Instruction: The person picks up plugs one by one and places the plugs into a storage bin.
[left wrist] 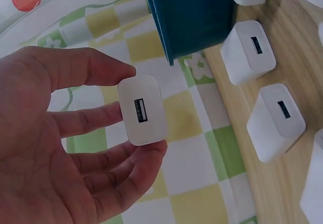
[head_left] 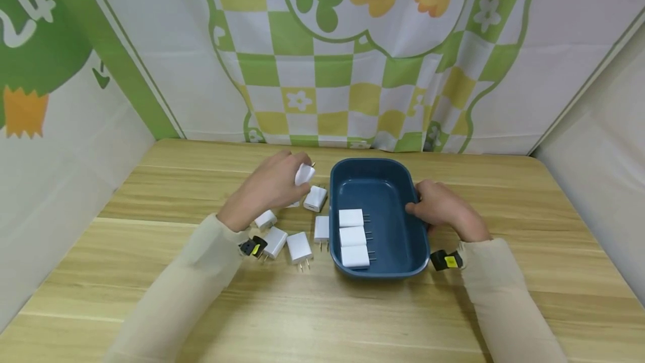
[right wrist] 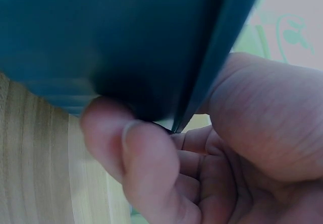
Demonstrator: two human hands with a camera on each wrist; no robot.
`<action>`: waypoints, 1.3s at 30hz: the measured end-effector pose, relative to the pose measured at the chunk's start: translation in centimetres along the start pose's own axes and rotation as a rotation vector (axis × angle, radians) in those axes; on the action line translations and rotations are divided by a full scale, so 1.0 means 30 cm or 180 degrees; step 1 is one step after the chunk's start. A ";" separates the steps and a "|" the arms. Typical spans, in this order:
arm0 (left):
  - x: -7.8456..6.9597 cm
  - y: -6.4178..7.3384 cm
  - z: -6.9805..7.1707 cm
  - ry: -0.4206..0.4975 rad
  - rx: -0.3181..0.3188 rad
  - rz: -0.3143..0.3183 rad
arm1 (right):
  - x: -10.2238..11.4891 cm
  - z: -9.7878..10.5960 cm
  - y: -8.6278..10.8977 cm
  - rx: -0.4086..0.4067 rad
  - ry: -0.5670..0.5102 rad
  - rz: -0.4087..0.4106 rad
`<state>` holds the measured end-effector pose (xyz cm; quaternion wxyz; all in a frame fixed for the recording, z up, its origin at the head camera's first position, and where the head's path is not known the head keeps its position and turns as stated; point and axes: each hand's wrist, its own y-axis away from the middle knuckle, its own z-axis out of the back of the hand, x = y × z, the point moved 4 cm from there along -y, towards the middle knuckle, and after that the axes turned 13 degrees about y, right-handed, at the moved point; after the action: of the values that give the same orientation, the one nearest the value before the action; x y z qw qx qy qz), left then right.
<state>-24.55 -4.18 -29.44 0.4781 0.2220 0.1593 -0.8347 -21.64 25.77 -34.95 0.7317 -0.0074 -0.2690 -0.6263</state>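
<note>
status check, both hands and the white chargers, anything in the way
Left hand pinching one white charger. Right hand gripping blue bin. Three chargers in bin, others beside it. No obstruction evident.

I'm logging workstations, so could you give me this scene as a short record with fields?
Left grip: holds one charger, outside the tub
Right grip: holds the tub's right wall
Tub colour: dark blue
In tub: three chargers lined up along the left side, prongs pointing right
Loose: at least five chargers on the table, left of the tub
Backdrop: checked cloth
</note>
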 end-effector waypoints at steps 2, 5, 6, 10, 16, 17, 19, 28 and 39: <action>-0.017 -0.009 -0.001 -0.0038 0.0067 -0.0065 | -0.001 0.000 0.001 -0.0001 -0.0014 0.0002; -0.044 -0.024 -0.006 -0.0132 0.0167 -0.0196 | -0.002 0.000 0.001 0.0000 -0.0031 -0.0001; -0.054 -0.030 -0.008 -0.0154 0.0201 -0.0231 | -0.002 0.001 0.001 -0.0001 -0.0036 0.0000; -0.086 -0.054 -0.019 -0.0239 0.0294 -0.0335 | -0.004 0.003 -0.001 -0.0003 -0.0042 -0.0011; -0.121 -0.087 -0.048 -0.0311 0.0513 -0.0442 | -0.002 0.003 -0.002 0.0015 -0.0046 -0.0022; -0.125 -0.091 -0.054 -0.0335 0.0558 -0.0470 | -0.002 0.003 -0.002 0.0014 -0.0047 -0.0021; -0.134 -0.099 -0.065 -0.0397 0.0640 -0.0533 | -0.001 0.002 -0.002 0.0016 -0.0049 -0.0021; -0.156 -0.138 -0.122 -0.0673 0.1005 -0.0651 | -0.003 0.002 -0.003 0.0007 -0.0012 0.0011; -0.187 -0.161 -0.165 -0.0760 0.1231 -0.0785 | 0.003 0.005 0.002 -0.0011 0.0031 0.0022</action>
<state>-25.18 4.64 -30.46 0.3368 0.1880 -0.0350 -0.9220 -21.63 25.76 -34.77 0.7352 -0.0065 -0.2642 -0.6242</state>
